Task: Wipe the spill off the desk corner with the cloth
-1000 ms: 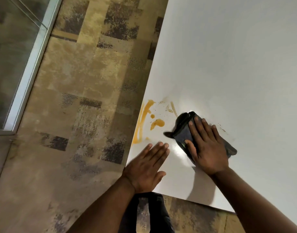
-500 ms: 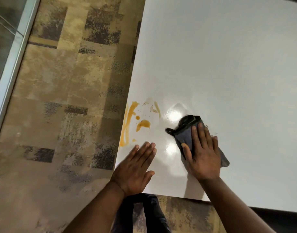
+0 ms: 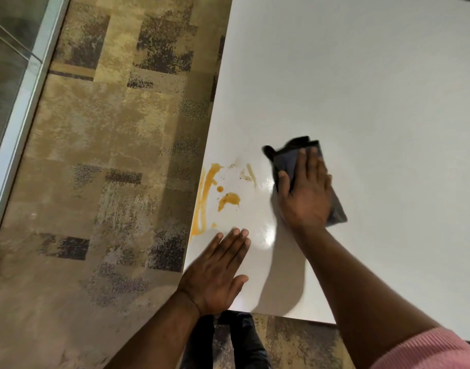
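Cloth (image 3: 288, 162) farther up desk (image 3: 361, 102), right of spill (image 3: 228, 199)

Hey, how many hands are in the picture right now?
2. The left hand lies flat on the white desk near its corner, beside the orange spill. The right hand presses the dark cloth onto the desk, right of the spill.

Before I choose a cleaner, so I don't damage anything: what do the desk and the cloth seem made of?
Desk: probably white laminate or coated board, smooth and semi-glossy; light glares off it near the corner. Cloth: dark soft fabric, perhaps microfibre, matte; it folds and bunches under the right hand. Neither is certain from looks.
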Demonstrator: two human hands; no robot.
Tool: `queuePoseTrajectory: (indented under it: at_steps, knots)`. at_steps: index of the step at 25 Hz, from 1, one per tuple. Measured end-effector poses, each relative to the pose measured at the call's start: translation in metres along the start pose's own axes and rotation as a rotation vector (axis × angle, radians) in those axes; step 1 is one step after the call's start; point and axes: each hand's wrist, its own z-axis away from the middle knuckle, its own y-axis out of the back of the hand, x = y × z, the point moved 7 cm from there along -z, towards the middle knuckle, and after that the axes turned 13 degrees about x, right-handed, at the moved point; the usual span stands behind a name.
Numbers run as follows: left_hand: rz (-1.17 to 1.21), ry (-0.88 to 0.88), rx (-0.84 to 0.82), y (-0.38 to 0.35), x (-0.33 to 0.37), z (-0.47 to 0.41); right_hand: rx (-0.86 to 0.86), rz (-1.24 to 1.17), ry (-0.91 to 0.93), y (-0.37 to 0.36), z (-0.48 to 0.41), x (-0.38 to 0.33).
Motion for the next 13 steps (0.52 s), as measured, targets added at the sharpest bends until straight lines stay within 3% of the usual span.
queuePoseTrajectory:
  at_steps: [3, 6, 10, 13]
  knots:
    - [-0.003, -0.001, -0.003, 0.001, 0.001, 0.000, -0.021, -0.021, 0.195, -0.004, 0.035, -0.031]
    - [0.001, 0.004, -0.006, 0.001, 0.000, 0.000, -0.030, -0.007, 0.297, 0.004, 0.086, -0.005]
    - [0.017, 0.018, -0.008, -0.003, -0.001, 0.002, -0.029, 0.036, 0.089, 0.014, 0.080, 0.046]
    - [0.011, 0.018, 0.009, -0.003, -0.001, 0.002, 0.001, 0.003, -0.023, 0.007, 0.031, 0.031]
